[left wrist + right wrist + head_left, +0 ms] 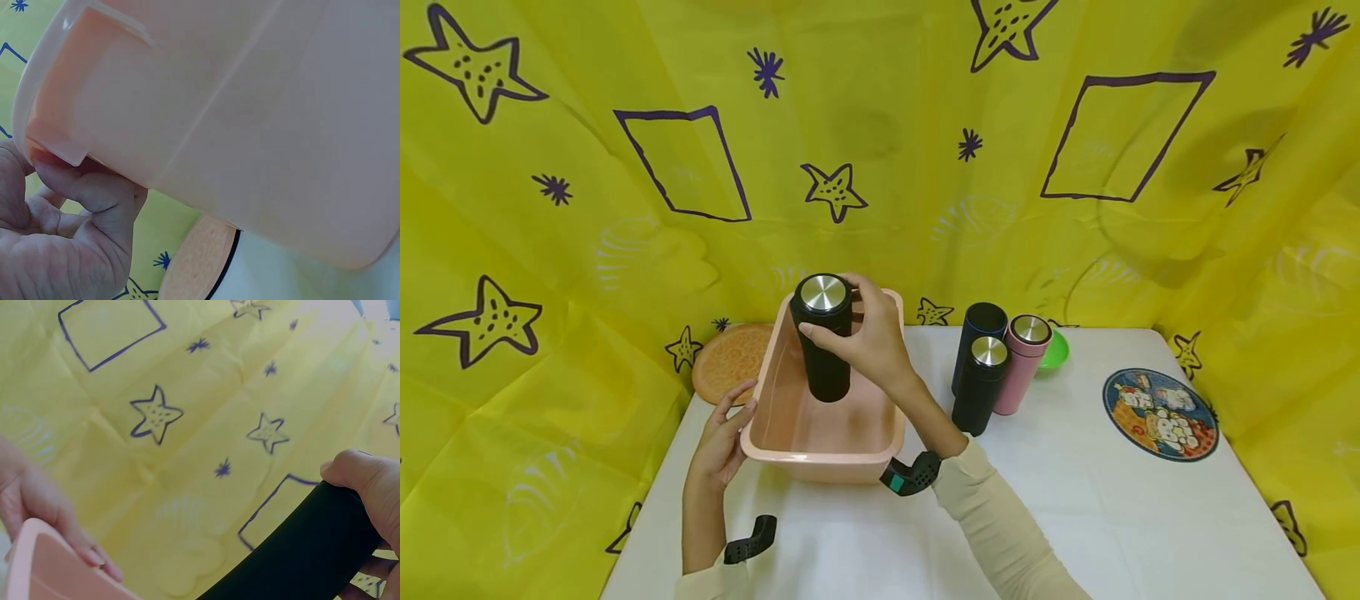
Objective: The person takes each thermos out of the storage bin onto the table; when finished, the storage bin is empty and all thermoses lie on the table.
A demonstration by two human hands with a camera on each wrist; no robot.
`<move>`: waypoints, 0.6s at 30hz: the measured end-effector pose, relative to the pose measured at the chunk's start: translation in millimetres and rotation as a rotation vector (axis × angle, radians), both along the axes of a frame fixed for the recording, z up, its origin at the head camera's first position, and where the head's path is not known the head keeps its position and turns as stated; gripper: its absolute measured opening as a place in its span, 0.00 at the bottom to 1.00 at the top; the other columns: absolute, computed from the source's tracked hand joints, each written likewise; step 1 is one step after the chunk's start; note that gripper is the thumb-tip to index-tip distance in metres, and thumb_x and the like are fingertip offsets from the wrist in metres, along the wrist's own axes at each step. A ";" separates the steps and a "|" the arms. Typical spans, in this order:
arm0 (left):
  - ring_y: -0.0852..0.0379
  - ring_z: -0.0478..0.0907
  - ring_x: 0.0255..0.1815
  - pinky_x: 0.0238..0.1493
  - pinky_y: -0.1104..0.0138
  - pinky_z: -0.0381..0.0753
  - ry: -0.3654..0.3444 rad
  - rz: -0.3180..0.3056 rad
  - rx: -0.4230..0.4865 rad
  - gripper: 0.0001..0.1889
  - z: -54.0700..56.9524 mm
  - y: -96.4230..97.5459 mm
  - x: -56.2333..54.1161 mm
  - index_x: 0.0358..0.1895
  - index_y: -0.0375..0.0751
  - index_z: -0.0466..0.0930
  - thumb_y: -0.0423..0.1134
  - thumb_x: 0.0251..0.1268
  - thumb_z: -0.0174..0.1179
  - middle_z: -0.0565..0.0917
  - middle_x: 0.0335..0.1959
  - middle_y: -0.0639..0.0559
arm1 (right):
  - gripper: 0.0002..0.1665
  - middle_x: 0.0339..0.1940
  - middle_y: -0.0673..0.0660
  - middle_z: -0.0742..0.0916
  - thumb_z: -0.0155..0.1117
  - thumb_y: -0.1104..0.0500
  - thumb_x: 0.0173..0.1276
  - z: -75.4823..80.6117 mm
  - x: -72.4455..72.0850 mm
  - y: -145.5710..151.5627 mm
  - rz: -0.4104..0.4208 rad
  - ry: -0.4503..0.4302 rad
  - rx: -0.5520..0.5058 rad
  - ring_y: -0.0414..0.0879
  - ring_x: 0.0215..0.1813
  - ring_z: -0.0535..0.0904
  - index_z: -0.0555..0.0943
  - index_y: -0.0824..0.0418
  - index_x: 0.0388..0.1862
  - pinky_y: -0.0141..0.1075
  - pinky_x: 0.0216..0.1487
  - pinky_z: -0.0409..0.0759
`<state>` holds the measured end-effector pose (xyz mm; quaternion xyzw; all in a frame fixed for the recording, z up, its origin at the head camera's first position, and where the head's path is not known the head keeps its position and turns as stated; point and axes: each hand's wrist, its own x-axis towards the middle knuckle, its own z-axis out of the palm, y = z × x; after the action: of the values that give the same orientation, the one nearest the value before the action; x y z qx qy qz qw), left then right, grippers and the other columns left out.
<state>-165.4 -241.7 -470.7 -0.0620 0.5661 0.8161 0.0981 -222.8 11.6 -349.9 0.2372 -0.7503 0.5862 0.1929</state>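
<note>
My right hand (876, 337) grips a black thermos bottle (827, 358) with a silver lid, near its top. The bottle hangs upright over the pink plastic basin (820, 457), its lower end overlapping the basin's inside in the head view. In the right wrist view the thumb and fingers of the right hand (375, 500) wrap round the dark bottle (300, 550). My left hand (722, 442) holds the basin's left rim, fingers over the edge. The left wrist view shows that hand (81, 225) pinching the rim beside the basin's outer wall (219, 125).
Right of the basin stand a black bottle with a silver lid (981, 387), a taller dark bottle (985, 320) and a pink bottle (1021, 367). A green bowl (1055, 352) sits behind them. A round patterned mat (1161, 414) lies at right, an orange round mat (730, 362) at left.
</note>
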 end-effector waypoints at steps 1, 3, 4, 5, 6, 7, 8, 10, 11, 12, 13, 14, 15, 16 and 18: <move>0.62 0.83 0.35 0.32 0.69 0.83 0.002 -0.001 0.000 0.20 -0.4 0.1 -0.1 0.68 0.52 0.64 0.37 0.76 0.49 0.83 0.41 0.57 | 0.40 0.49 0.58 0.84 0.80 0.55 0.50 2.4 1.5 1.7 -0.008 0.002 0.000 0.49 0.43 0.86 0.73 0.62 0.61 0.33 0.41 0.85; 0.62 0.83 0.35 0.32 0.69 0.84 0.008 -0.006 0.006 0.20 -0.3 0.7 -0.5 0.68 0.52 0.63 0.37 0.77 0.49 0.83 0.40 0.57 | 0.41 0.49 0.58 0.84 0.80 0.55 0.50 7.2 5.1 5.5 -0.028 0.005 0.003 0.50 0.43 0.86 0.72 0.62 0.61 0.33 0.40 0.85; 0.62 0.83 0.35 0.31 0.69 0.84 0.009 -0.008 0.006 0.20 -0.3 0.8 -0.7 0.68 0.52 0.64 0.37 0.77 0.49 0.83 0.40 0.57 | 0.41 0.49 0.59 0.84 0.80 0.55 0.50 9.4 6.8 7.2 -0.031 0.003 -0.001 0.50 0.43 0.86 0.72 0.62 0.61 0.33 0.39 0.85; 0.62 0.83 0.34 0.31 0.69 0.83 0.009 -0.009 0.006 0.20 -0.3 0.8 -1.0 0.68 0.52 0.64 0.38 0.77 0.49 0.83 0.39 0.57 | 0.41 0.49 0.59 0.84 0.80 0.55 0.50 11.5 8.4 9.0 -0.033 0.005 -0.004 0.50 0.42 0.85 0.72 0.63 0.61 0.33 0.39 0.85; 0.62 0.83 0.34 0.31 0.69 0.83 0.011 -0.008 0.005 0.20 0.1 0.9 -1.1 0.68 0.52 0.64 0.37 0.77 0.49 0.83 0.39 0.57 | 0.41 0.49 0.59 0.84 0.80 0.55 0.50 13.6 10.0 10.7 -0.036 0.003 -0.006 0.50 0.42 0.85 0.72 0.63 0.61 0.33 0.38 0.85; 0.62 0.83 0.34 0.31 0.69 0.83 0.008 -0.007 0.004 0.20 0.2 0.7 -1.3 0.67 0.53 0.64 0.37 0.77 0.49 0.83 0.39 0.57 | 0.41 0.49 0.59 0.84 0.80 0.56 0.50 15.8 11.7 12.4 -0.034 0.003 -0.012 0.50 0.42 0.85 0.72 0.63 0.61 0.33 0.38 0.85; 0.62 0.82 0.34 0.31 0.69 0.83 0.008 -0.004 0.002 0.19 0.5 0.7 -1.3 0.67 0.53 0.65 0.37 0.77 0.49 0.83 0.39 0.57 | 0.41 0.48 0.59 0.84 0.80 0.56 0.50 17.9 13.3 14.3 -0.032 0.002 -0.019 0.50 0.42 0.85 0.72 0.63 0.62 0.33 0.38 0.85; 0.62 0.82 0.35 0.32 0.69 0.83 0.006 0.001 -0.007 0.19 0.5 0.5 -1.6 0.66 0.54 0.66 0.37 0.76 0.49 0.82 0.40 0.57 | 0.41 0.48 0.59 0.84 0.80 0.56 0.51 22.2 16.3 18.1 -0.035 0.007 -0.030 0.50 0.41 0.85 0.72 0.63 0.62 0.34 0.38 0.85; 0.62 0.82 0.35 0.32 0.69 0.83 0.003 0.001 -0.009 0.19 0.6 0.4 -1.8 0.66 0.54 0.66 0.37 0.76 0.49 0.83 0.40 0.57 | 0.40 0.48 0.59 0.84 0.80 0.56 0.51 24.1 17.5 20.1 -0.042 0.013 -0.034 0.50 0.41 0.84 0.72 0.63 0.61 0.34 0.38 0.85; 0.62 0.82 0.36 0.32 0.69 0.83 0.001 0.002 -0.011 0.19 0.7 0.5 -1.7 0.66 0.54 0.66 0.37 0.76 0.50 0.82 0.40 0.57 | 0.40 0.47 0.58 0.84 0.80 0.57 0.50 26.0 18.8 22.1 -0.049 0.019 -0.039 0.50 0.41 0.84 0.72 0.62 0.61 0.35 0.38 0.85; 0.62 0.82 0.36 0.33 0.69 0.83 -0.001 -0.001 -0.013 0.19 0.4 0.3 -1.8 0.66 0.55 0.66 0.38 0.76 0.50 0.83 0.41 0.57 | 0.40 0.47 0.59 0.84 0.80 0.57 0.50 27.6 20.0 24.2 -0.054 0.027 -0.044 0.50 0.42 0.84 0.73 0.62 0.61 0.36 0.39 0.85; 0.62 0.82 0.36 0.33 0.69 0.83 0.003 -0.001 -0.013 0.19 0.2 0.3 -1.8 0.66 0.55 0.66 0.38 0.76 0.50 0.82 0.41 0.57 | 0.40 0.47 0.58 0.84 0.80 0.57 0.50 28.9 21.1 26.1 -0.064 0.037 -0.043 0.49 0.43 0.83 0.73 0.62 0.61 0.36 0.40 0.85; 0.62 0.82 0.37 0.33 0.69 0.83 0.002 -0.001 -0.012 0.19 -0.1 0.1 -1.7 0.66 0.55 0.66 0.38 0.76 0.50 0.82 0.41 0.57 | 0.40 0.47 0.58 0.84 0.80 0.57 0.49 30.3 22.5 27.9 -0.074 0.049 -0.040 0.48 0.44 0.82 0.73 0.62 0.60 0.37 0.42 0.85; 0.62 0.82 0.37 0.33 0.68 0.83 0.002 0.001 -0.010 0.19 -0.4 0.0 -1.5 0.66 0.55 0.66 0.37 0.76 0.50 0.83 0.41 0.57 | 0.40 0.46 0.58 0.84 0.81 0.57 0.49 31.3 23.8 29.6 -0.080 0.060 -0.038 0.48 0.45 0.81 0.73 0.63 0.60 0.38 0.43 0.85; 0.62 0.82 0.38 0.34 0.68 0.83 0.003 0.003 -0.004 0.19 -0.7 -0.2 -1.2 0.66 0.55 0.66 0.37 0.76 0.49 0.83 0.42 0.57 | 0.40 0.47 0.58 0.84 0.81 0.57 0.48 33.1 26.5 33.1 -0.093 0.076 -0.032 0.47 0.47 0.78 0.74 0.63 0.60 0.40 0.44 0.84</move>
<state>-166.6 -241.9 -471.5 -0.0618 0.5676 0.8153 0.0958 -196.3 44.7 -316.8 0.2212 -0.7429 0.5793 0.2521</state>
